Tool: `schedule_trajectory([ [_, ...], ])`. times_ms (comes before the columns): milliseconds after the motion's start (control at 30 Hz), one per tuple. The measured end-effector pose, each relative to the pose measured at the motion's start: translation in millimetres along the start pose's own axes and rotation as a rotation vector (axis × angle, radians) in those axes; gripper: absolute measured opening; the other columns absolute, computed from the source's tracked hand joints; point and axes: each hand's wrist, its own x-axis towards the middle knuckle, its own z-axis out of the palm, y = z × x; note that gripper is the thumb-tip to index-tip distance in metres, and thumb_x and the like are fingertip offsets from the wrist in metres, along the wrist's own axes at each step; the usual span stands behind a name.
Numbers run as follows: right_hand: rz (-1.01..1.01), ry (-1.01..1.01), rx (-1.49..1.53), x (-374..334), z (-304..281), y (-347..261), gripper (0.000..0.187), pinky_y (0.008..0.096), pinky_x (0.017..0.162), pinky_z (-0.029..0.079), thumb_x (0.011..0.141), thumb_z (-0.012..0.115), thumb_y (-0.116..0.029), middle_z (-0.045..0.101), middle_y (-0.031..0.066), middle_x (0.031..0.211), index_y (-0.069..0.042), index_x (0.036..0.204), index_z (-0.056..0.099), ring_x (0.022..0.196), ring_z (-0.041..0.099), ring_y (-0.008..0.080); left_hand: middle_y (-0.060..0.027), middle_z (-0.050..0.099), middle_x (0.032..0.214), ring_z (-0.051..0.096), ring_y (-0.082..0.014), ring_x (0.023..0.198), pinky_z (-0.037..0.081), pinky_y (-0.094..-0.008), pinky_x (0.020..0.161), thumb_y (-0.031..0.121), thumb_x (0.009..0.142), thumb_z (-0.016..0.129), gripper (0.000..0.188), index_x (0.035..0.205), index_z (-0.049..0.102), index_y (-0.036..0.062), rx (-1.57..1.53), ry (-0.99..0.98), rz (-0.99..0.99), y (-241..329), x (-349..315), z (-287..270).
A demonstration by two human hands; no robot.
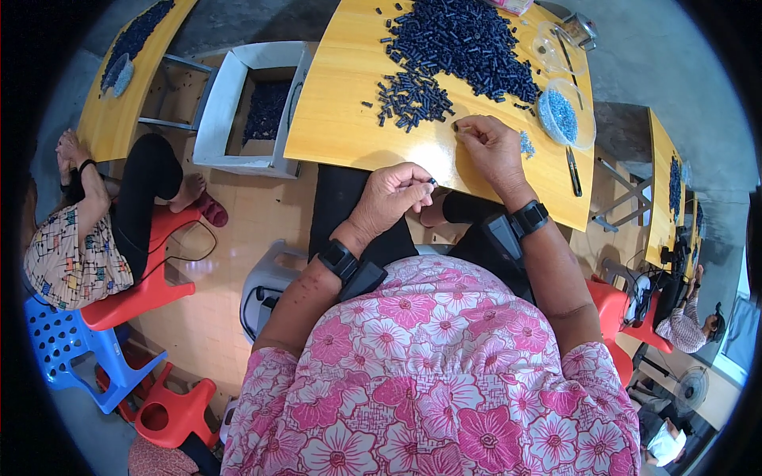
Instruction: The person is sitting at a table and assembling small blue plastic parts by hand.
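Note:
My left hand [394, 194] is just off the table's near edge, thumb and forefinger closed on a small dark cylindrical piece [432, 182] with a pale end. Over the tabletop, my right hand [490, 149] pinches another small dark piece [456, 127] at its fingertips. Just beyond lies a small pile of short dark blue cylindrical pieces [411, 99], with a much bigger heap [456, 40] of the same behind it. Several tiny light blue pieces [526, 144] are scattered beside my right hand. A clear bowl [559, 113] of them stands to the right.
A black pen-like tool [573, 171] lies near the right edge of the yellow table [341, 119]. Behind the bowl are a clear lid [548, 46] and a metal tin [581, 30]. A white box [218, 111] with dark pieces stands left. Another person [87, 230] sits at the far left.

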Motion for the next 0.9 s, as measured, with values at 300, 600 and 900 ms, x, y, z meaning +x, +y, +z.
schedule_trajectory([
  [300, 0.004, 0.093, -0.091, -4.5, 4.1, 7.7, 0.020, 0.0371, 0.069, 0.051, 0.074, 0.067, -0.015, 0.066, 0.0163, 0.088, -0.006, 0.093, 0.067, 0.076, 0.064, 0.0320, -0.0053, 0.063, 0.077, 0.058, -0.0057, 0.064, 0.048, -0.0191, 0.059, 0.008, 0.091, 0.059, 0.012, 0.094, 0.061, -0.0029, 0.005, 0.020, 0.025, -2.4, -0.2, 1.6],
  [600, -0.042, 0.134, -0.330, 0.1, 5.5, -7.3, 0.022, 0.0339, 0.062, 0.050, 0.077, 0.070, -0.016, 0.064, 0.0121, 0.076, -0.006, 0.096, 0.068, 0.066, 0.063, 0.0254, -0.0054, 0.064, 0.084, 0.061, -0.0086, 0.071, 0.049, -0.0209, 0.062, 0.008, 0.089, 0.059, 0.012, 0.096, 0.063, -0.0010, 0.005, 0.000, -0.008, 0.4, -1.7, -0.2],
  [900, -0.019, 0.110, -0.278, -0.5, 6.2, -4.4, 0.019, 0.0312, 0.062, 0.050, 0.076, 0.071, -0.013, 0.065, 0.0117, 0.078, -0.005, 0.093, 0.069, 0.065, 0.062, 0.0217, -0.0056, 0.064, 0.081, 0.060, -0.0082, 0.068, 0.049, -0.0207, 0.061, 0.008, 0.090, 0.058, 0.012, 0.096, 0.063, -0.0011, 0.013, 0.007, 0.007, -2.8, 0.4, -0.9],
])
